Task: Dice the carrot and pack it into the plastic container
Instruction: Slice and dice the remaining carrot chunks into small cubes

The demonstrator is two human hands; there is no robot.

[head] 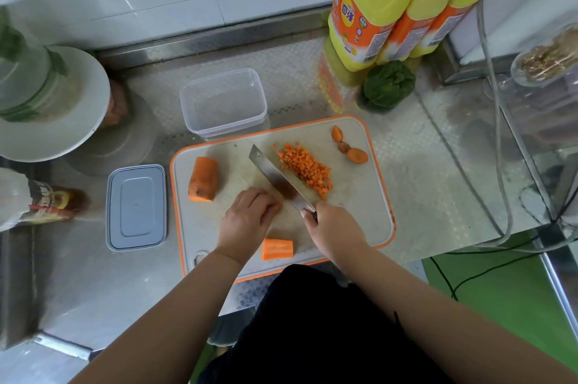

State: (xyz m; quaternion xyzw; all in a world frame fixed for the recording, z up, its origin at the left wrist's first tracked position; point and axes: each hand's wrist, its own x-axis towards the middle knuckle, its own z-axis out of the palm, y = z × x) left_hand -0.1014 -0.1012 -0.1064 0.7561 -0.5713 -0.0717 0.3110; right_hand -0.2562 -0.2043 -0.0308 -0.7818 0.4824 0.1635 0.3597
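Yellow oil jug (369, 8) label, Chinese characters, not legible

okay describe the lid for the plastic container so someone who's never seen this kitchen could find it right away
Start at the orange-rimmed cutting board on the steel counter. Just off its left edge lies the lid, flat and apart from the board. It is a grey-blue rounded rectangle; the clear container behind the board is open and deep.

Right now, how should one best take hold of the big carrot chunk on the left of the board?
Probably pinch the carrot chunk across its rounded long sides, coming from above with the left hand. It lies flat on the cutting board, apart from other pieces.
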